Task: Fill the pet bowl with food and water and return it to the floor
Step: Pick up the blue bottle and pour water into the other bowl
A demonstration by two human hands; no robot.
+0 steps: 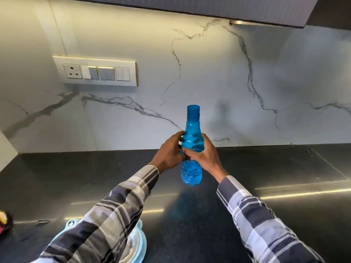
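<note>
A translucent blue plastic bottle (192, 130) with a blue cap is held upright above the black counter (284, 177), near the wall. My left hand (171, 154) grips its middle from the left, and my right hand (206, 154) grips it from the right, fingers wrapped round the body. A pale blue pet bowl (141, 243) with a shiny metal inset sits at the counter's near edge, mostly hidden under my left sleeve. What the bowl contains cannot be seen.
A white marble backsplash rises behind the counter with a switch and socket panel (95, 72) at upper left. A dark cabinet overhangs at the top. A red and yellow object (4, 221) lies at the far left edge.
</note>
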